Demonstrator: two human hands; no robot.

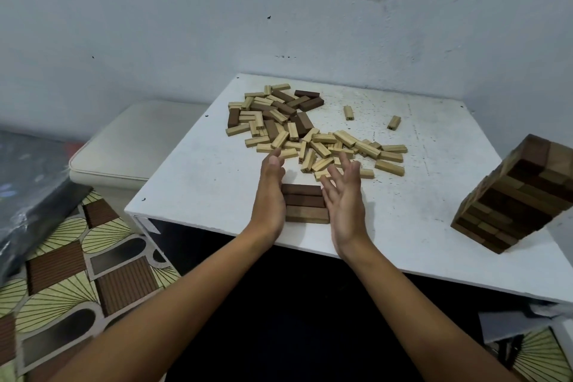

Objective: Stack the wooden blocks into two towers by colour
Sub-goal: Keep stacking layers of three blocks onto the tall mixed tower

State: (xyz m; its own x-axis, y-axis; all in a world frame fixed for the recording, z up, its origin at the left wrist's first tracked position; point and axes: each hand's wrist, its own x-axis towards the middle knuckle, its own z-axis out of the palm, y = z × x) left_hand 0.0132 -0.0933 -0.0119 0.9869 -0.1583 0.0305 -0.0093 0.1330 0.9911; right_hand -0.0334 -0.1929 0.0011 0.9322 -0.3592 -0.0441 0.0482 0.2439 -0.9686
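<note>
Three dark brown blocks [305, 203] lie side by side as one flat layer near the front edge of the white table [198, 183]. My left hand [270, 192] lies flat against the layer's left end, fingers straight. My right hand [344, 195] hovers at its right end with fingers spread, holding nothing. Behind the hands spreads a loose pile of light and dark blocks [297, 130]. Two single light blocks [348, 112] lie apart further right. A tall tower of brown blocks [514, 198] stands at the right.
A cream cushioned seat [130, 146] stands left of the table. A dark plastic-wrapped bundle [28, 189] lies on the patterned floor [80, 276] at far left. A pale wall closes the back. The table's front edge runs just below my wrists.
</note>
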